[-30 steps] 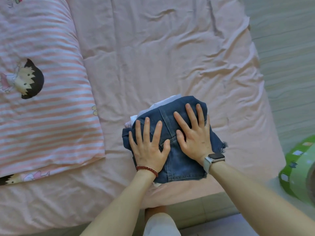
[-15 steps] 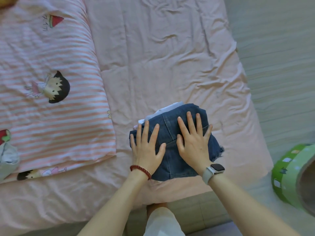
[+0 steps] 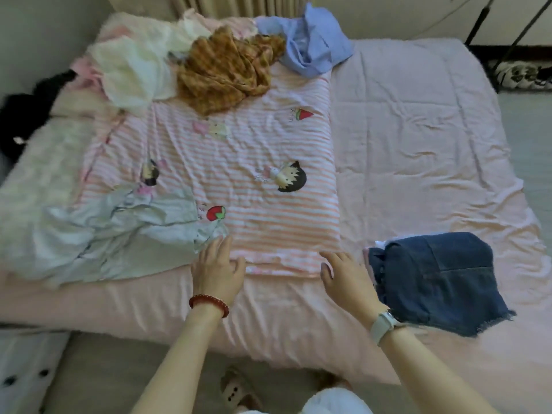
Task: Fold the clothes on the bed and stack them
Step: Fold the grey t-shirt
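Note:
Folded denim shorts [image 3: 436, 279] lie on a small stack at the bed's near right; a white edge peeks out beneath them. My left hand [image 3: 216, 265] hovers over the bed's near edge with relaxed fingers, just right of a crumpled pale blue garment [image 3: 119, 228]. My right hand [image 3: 346, 276] is just left of the denim stack, fingers relaxed, holding nothing. At the head of the bed lie a brown checked garment [image 3: 224, 70], a blue shirt [image 3: 313, 46] and a cream garment [image 3: 134, 64], all unfolded.
A pink striped cartoon quilt [image 3: 254, 180] covers the bed's middle on the pink sheet [image 3: 418, 150]. A black item [image 3: 27, 112] lies at the far left edge. Slippers [image 3: 239, 392] show on the floor below. A stand's legs are at the top right.
Both hands have lifted off the denim shorts and moved left. My view has swung left and up, so the unfolded clothes at the head of the bed now show.

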Action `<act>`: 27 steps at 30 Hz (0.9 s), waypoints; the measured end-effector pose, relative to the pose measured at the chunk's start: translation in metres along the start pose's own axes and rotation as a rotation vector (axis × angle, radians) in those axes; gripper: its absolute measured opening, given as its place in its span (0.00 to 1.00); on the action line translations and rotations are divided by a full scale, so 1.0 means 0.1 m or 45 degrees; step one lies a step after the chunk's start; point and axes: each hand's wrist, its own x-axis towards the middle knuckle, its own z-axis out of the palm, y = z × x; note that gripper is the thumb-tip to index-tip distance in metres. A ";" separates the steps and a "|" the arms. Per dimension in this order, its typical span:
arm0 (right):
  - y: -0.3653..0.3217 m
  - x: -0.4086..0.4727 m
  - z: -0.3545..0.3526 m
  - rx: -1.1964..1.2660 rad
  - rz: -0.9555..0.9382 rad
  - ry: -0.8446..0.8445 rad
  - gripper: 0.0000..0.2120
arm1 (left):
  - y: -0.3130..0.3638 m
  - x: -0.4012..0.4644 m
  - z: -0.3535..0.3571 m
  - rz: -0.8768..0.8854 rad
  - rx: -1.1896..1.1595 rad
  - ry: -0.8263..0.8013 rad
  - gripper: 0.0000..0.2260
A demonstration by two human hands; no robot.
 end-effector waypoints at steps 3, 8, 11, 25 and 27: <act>-0.95 0.05 0.36 0.014 -0.103 -0.052 0.18 | -1.02 -0.24 -0.51 -0.194 -0.010 0.079 0.21; -2.35 0.09 1.01 0.003 -0.356 -0.213 0.18 | -2.42 -0.57 -1.11 -0.511 -0.017 0.158 0.19; -2.93 0.16 1.31 -0.006 -0.431 -0.302 0.19 | -2.96 -0.66 -1.30 -0.623 -0.062 0.159 0.20; -4.38 2.02 2.28 0.029 -0.388 -0.347 0.20 | -4.59 0.69 -1.22 -0.620 -0.294 0.014 0.18; -4.49 2.39 2.38 -0.051 -0.379 -0.294 0.20 | -4.78 1.15 -1.19 -0.580 -0.282 -0.020 0.19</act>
